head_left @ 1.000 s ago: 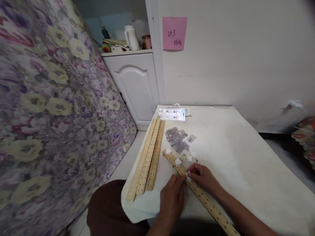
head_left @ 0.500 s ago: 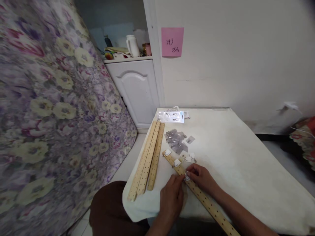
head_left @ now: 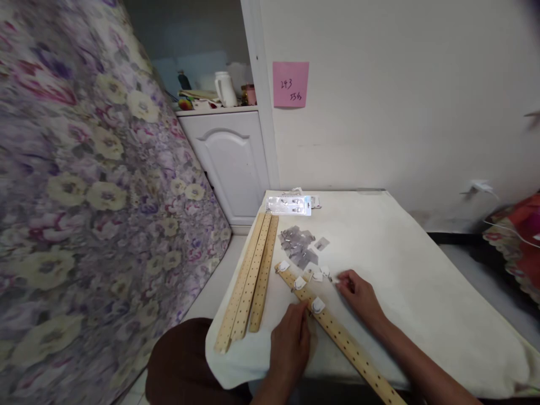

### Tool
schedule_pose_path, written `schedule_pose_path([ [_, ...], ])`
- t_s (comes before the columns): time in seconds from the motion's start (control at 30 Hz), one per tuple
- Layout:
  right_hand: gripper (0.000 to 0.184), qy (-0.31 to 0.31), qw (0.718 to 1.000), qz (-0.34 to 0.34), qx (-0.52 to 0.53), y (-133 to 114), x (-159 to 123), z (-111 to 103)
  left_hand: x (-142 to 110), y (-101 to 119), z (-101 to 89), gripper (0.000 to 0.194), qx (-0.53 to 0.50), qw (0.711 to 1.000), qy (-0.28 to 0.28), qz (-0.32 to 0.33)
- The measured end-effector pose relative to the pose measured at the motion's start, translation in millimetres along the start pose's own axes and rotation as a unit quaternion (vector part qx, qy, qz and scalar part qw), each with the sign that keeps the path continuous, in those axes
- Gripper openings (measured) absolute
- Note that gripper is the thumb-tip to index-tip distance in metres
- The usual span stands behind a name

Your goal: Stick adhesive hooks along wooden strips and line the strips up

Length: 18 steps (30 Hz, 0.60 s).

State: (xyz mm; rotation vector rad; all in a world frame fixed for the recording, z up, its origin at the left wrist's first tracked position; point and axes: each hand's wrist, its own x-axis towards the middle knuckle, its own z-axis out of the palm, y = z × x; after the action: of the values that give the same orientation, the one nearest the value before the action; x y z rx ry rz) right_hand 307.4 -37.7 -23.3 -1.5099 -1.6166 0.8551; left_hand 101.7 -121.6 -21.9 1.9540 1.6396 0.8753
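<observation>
Left hand (head_left: 290,340) bent, the person rests fingertips at the edge of a long, pale wooden strip pierced with dark holes (head_left: 337,332); whether they grip it cannot be told. Right hand (head_left: 352,289), loosely curled and partly open with nothing visible in its hold, is just beside small white hook-like pieces (head_left: 325,272) to the strip's right. Grey translucent packets (head_left: 298,246) beyond contain small metal parts; at the table's far left, a clear plastic pack (head_left: 289,205) shows metal hooks inside. On the cream-covered table (head_left: 413,292), the strip's long axis slants from far left to near right, three white pieces (head_left: 318,305) at its far end.
</observation>
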Motion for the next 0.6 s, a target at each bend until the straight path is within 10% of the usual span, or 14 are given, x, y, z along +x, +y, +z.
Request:
schedule_pose_path([
  [0.6, 0.019, -0.064, 0.989, 0.075, 0.107, -4.2, 6.0, -8.8, -1.8, 2.4, -9.3, 0.028, -0.099, 0.994, 0.051, 0.007],
])
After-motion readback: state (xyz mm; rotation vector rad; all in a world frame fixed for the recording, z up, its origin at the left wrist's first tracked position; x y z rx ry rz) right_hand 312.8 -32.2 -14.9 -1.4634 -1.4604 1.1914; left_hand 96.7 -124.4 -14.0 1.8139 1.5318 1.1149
